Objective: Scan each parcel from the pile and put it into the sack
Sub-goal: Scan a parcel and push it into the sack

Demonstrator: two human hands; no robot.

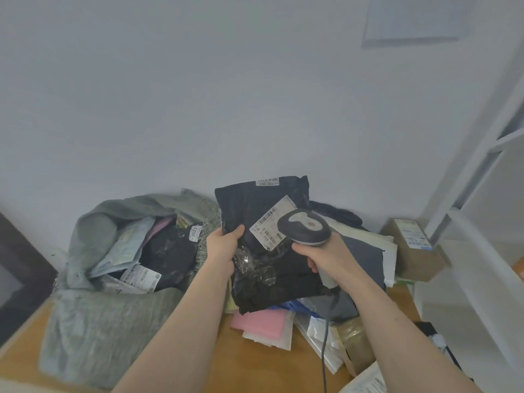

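My left hand (222,245) grips the left edge of a black plastic parcel (263,265), holding it upright above the pile. A white shipping label (270,226) with barcodes faces me. My right hand (326,258) holds the handle of a grey barcode scanner (303,226), whose head sits right over the label's right end. The scanner's cable (326,336) hangs down toward me. The grey woven sack (93,321) lies open at the left with several parcels inside.
A pile of parcels (272,324) in pink, white and clear wrapping covers the wooden table (249,370) under my hands. A cardboard box (414,248) stands at the right, beside a white shelf frame (482,171). The wall is close behind.
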